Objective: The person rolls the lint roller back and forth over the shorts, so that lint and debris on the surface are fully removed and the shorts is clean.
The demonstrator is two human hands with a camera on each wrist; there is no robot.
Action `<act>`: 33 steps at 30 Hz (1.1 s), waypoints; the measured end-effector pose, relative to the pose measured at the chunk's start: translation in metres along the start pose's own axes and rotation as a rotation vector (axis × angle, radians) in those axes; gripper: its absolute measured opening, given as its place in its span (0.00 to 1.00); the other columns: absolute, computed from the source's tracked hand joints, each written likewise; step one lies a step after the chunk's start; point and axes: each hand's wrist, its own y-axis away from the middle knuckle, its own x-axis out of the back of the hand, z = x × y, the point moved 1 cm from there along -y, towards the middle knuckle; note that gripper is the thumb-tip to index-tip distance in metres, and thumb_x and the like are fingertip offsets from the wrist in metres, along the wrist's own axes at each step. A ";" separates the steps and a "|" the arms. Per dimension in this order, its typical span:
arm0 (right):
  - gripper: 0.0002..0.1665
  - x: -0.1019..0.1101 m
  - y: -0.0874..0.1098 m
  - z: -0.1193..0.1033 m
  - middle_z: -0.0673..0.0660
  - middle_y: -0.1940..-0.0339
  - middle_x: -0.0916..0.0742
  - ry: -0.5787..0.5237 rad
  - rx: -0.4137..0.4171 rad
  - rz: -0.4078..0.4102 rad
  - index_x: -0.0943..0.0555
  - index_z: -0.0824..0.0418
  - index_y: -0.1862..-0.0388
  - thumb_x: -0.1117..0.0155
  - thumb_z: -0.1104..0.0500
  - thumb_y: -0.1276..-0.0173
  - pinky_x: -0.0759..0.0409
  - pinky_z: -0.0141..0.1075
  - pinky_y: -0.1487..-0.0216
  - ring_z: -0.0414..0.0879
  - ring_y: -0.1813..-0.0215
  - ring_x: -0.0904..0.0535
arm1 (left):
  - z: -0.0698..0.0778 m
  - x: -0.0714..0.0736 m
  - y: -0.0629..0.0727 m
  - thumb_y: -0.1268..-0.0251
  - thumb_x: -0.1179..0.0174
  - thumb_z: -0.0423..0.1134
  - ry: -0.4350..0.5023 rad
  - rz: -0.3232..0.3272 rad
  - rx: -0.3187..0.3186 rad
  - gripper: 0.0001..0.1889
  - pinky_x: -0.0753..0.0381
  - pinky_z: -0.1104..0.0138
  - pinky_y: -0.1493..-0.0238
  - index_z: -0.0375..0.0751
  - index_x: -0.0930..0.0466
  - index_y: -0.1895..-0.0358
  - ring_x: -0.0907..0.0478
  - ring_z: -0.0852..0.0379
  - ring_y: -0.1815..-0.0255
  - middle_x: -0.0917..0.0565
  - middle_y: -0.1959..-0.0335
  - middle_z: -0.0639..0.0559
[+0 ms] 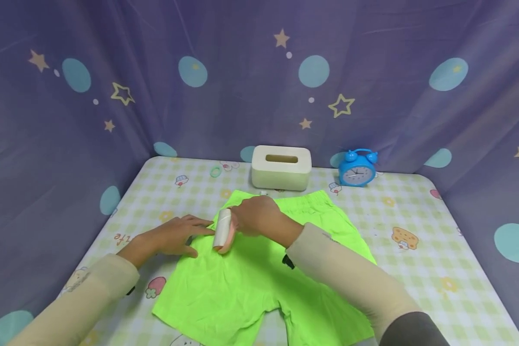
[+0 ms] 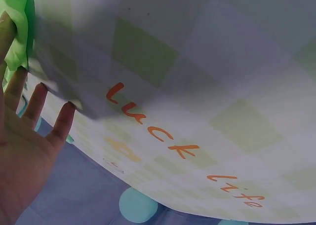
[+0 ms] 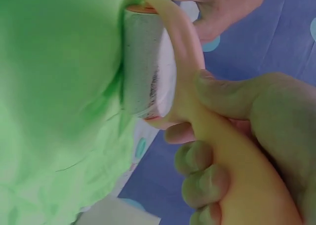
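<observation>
Neon green shorts [image 1: 259, 274] lie spread on the table, waistband toward the back. My right hand [image 1: 256, 215] grips the handle of a lint roller [image 1: 222, 229]; its white sticky cylinder touches the upper left part of the shorts. In the right wrist view, fingers and thumb wrap the orange-pink handle [image 3: 237, 161], and dark specks show on the roller's white sheet [image 3: 148, 62]. My left hand [image 1: 173, 236] rests at the left edge of the shorts, fingers spread and fairly straight, close to the roller. The left wrist view shows those fingertips at the green cloth [image 2: 17, 27].
Behind the shorts stands a pale tissue box [image 1: 281, 180], with a blue alarm clock [image 1: 357, 169] to its right. A small green ring [image 1: 215, 171] lies at the back left. The checked tablecloth [image 1: 441, 240] has printed pictures; a purple curtain [image 1: 251, 96] surrounds the table's back and sides.
</observation>
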 end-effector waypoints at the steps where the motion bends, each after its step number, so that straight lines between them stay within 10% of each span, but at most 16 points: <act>1: 0.22 0.002 -0.001 -0.002 0.45 0.66 0.14 -0.004 -0.003 -0.010 0.25 0.35 0.30 0.47 0.43 0.20 0.19 0.42 0.70 0.40 0.66 0.19 | -0.001 0.000 0.000 0.42 0.25 0.49 0.001 -0.001 0.006 0.37 0.28 0.36 0.37 0.56 0.26 0.27 0.33 0.37 0.26 0.30 0.23 0.47; 16: 0.21 -0.017 -0.014 -0.011 0.48 0.66 0.16 -0.178 -0.037 -0.004 0.25 0.46 0.37 0.46 0.39 0.22 0.23 0.42 0.74 0.44 0.71 0.21 | -0.011 -0.006 0.019 0.36 0.29 0.46 0.001 0.130 -0.045 0.25 0.23 0.45 0.38 0.46 0.18 0.36 0.23 0.42 0.35 0.18 0.35 0.48; 33: 0.21 -0.079 0.001 -0.012 0.50 0.80 0.24 -0.391 -0.054 0.245 0.27 0.48 0.54 0.54 0.34 0.20 0.29 0.38 0.81 0.43 0.80 0.26 | -0.011 -0.009 0.021 0.38 0.28 0.48 -0.040 0.155 -0.048 0.26 0.20 0.47 0.40 0.47 0.16 0.37 0.21 0.44 0.37 0.17 0.36 0.48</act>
